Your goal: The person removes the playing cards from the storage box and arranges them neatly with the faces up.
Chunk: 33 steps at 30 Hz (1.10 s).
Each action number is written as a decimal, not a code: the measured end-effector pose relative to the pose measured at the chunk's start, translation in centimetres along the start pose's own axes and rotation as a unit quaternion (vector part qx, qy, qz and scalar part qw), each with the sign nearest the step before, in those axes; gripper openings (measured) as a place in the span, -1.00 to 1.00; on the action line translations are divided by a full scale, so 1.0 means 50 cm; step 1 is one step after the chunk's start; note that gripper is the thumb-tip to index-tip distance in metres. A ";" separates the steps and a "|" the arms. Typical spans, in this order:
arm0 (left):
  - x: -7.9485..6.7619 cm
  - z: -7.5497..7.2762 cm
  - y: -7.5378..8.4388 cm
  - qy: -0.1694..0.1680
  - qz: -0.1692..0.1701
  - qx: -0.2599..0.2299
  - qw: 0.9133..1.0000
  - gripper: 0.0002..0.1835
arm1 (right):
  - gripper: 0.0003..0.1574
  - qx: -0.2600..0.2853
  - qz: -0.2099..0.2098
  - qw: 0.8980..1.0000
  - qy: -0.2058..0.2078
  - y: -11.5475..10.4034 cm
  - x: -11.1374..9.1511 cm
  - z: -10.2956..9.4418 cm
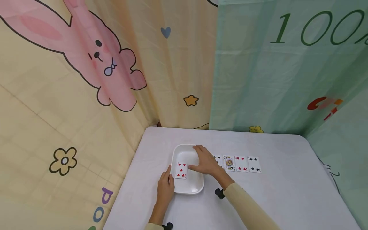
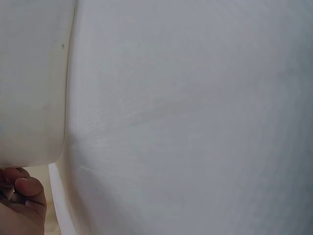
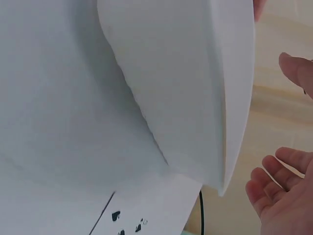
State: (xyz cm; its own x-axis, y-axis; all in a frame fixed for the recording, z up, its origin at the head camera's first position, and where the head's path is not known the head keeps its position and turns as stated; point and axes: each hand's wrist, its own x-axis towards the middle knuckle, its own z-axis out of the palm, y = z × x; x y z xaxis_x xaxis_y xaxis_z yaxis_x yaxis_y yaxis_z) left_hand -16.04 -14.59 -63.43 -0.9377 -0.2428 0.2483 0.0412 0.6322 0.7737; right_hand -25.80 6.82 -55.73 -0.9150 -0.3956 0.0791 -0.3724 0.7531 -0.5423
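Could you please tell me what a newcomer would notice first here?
Likely the big pink rabbit on the curtain, upper left in the head view. Next, the white tray holding a heart card, left hand at its left side, right hand over its right part. A row of cards lies to the tray's right.

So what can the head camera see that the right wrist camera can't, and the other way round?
Only the head view shows the pink rabbit on the curtain, the five of hearts lying in the tray, and the face card in the row.

Only the right wrist view shows the palm side of the right hand, plus a close-up of the tray's outer wall.

Both show the tray, the right hand, the white table and a black-suited card, though I can't tell whether it's the same card.
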 end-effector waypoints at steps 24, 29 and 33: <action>-0.003 0.004 -0.002 -0.002 0.006 0.003 1.000 -0.51 | 0.34 -0.130 -0.003 0.984 -0.126 -0.030 0.047 0.145; 0.000 0.002 -0.001 -0.004 0.001 0.005 1.000 -0.51 | 0.21 -0.129 -0.005 0.984 -0.120 -0.033 0.050 0.148; 0.002 0.000 -0.001 0.001 0.001 0.012 1.000 -0.52 | 0.17 -0.126 -0.006 0.985 -0.119 -0.033 0.051 0.150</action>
State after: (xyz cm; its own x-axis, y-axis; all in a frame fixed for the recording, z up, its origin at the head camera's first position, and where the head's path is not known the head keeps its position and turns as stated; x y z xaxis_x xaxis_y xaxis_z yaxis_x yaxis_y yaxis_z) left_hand -16.15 -14.65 -63.45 -0.9373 -0.2424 0.2505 0.0344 0.6506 0.7586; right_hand -26.36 0.59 -60.92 -0.8588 -0.4953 -0.1305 -0.4378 0.8421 -0.3151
